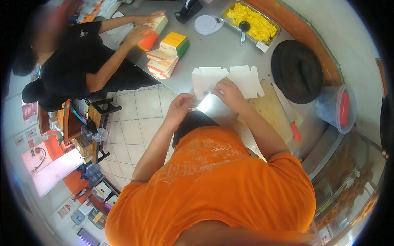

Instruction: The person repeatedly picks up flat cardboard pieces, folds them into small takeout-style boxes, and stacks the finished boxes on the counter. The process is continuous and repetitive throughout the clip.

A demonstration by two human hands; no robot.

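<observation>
A flat white carton blank [225, 79] with cut flaps lies on the steel counter in front of me, plain side up. My right hand [229, 93] has its fingers closed on the near edge of the blank. Beside the blank's left corner is my left hand [179, 108], its fingers curled together; whatever may be between them is too small to make out. To the right, a knife [286, 106] with a red handle rests on a pale cutting board [271, 117], which the blank partly overlaps.
A steel tray [227, 21] of yellow pieces with a black scoop [244, 27] stands at the back. Nearby are a round black lid [296, 71], a clear tub [334, 108], a white scale [206, 25] and stacked cartons [163, 61]. At left, a co-worker's hands [141, 30] handle a carton.
</observation>
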